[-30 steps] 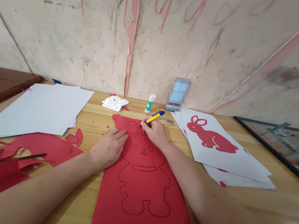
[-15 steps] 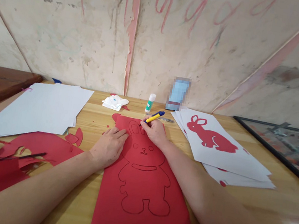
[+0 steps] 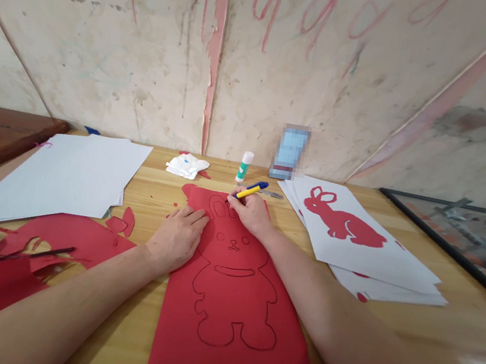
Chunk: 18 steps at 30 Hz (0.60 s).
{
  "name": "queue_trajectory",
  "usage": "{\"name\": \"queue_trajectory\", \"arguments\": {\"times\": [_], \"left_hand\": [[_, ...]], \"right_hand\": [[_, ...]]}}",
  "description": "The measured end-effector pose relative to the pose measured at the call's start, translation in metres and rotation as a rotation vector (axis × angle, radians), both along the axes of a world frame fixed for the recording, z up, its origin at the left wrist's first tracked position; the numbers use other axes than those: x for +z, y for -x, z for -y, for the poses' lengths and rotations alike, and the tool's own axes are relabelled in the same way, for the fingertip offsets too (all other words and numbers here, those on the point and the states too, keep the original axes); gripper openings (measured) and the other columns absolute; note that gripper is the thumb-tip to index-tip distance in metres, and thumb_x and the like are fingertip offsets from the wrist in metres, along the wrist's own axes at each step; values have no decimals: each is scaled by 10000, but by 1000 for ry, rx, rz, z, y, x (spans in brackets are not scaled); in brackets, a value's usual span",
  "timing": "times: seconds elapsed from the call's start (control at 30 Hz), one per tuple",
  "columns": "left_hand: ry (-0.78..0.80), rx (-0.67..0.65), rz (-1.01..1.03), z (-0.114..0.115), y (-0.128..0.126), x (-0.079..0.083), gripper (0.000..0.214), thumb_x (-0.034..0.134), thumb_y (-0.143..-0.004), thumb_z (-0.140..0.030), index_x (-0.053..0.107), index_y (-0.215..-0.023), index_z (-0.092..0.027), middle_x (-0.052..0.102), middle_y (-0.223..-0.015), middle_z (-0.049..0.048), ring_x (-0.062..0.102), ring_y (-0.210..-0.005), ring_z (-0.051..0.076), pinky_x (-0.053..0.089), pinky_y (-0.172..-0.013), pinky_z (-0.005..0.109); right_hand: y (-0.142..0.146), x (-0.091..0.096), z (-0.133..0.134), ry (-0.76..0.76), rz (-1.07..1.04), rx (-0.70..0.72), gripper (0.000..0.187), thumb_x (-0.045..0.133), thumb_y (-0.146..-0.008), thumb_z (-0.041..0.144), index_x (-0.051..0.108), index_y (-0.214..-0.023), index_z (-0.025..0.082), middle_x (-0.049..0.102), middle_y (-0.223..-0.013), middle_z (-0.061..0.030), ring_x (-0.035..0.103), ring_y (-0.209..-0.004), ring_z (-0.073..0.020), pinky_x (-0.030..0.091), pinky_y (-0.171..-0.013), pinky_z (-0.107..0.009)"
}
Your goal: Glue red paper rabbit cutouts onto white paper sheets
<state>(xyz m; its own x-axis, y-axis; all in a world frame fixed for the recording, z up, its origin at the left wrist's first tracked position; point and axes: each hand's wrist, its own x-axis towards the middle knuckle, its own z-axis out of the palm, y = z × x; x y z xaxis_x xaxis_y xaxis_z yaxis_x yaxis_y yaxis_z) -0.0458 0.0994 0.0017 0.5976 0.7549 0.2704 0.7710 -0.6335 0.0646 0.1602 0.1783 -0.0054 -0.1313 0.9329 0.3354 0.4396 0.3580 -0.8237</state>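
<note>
A red paper sheet (image 3: 232, 309) lies on the wooden table (image 3: 458, 308) with a rabbit outline drawn on it in dark line. My left hand (image 3: 176, 236) rests flat on the sheet's left edge beside the rabbit's head. My right hand (image 3: 250, 212) grips a yellow and blue pen (image 3: 251, 190), its tip touching the paper at the rabbit's ears near the sheet's far edge.
White sheets (image 3: 63, 178) lie at the left. At the right, a red rabbit cutout (image 3: 341, 221) sits on a white paper stack. Red scraps (image 3: 39, 242), a thin black tool (image 3: 23, 255), a glue stick (image 3: 244, 167), a crumpled tissue (image 3: 186, 167) and a dark-framed glass pane (image 3: 470, 233) surround the work.
The pen tip has shifted slightly left along the rabbit's ear. My left hand has stayed in place on the sheet.
</note>
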Motion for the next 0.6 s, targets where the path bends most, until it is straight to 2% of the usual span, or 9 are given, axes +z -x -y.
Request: {"name": "queue_trajectory", "arguments": {"times": [0.2,0.6], "left_hand": [[-5,-5,4,0,1,-2,351,367,-922,-122,616,-1170,-121,633,-1188,149,550,-1005,282,475,-912,463],[0,-1,2,0,0,0,349,371,-916,-122,618,-1162,-132,637,-1169,143,548,-986,279,473,-906,458]], "right_hand": [[-1,1,4,62,-82,-57,191,550,-750,406,522,-685,228,521,-563,31,490,-539,-150,390,-567,-279],[0,1,4,54,-46,-73,179,544,-721,398,513,-680,227,502,-551,36,487,-543,-149,370,-564,-281]]}}
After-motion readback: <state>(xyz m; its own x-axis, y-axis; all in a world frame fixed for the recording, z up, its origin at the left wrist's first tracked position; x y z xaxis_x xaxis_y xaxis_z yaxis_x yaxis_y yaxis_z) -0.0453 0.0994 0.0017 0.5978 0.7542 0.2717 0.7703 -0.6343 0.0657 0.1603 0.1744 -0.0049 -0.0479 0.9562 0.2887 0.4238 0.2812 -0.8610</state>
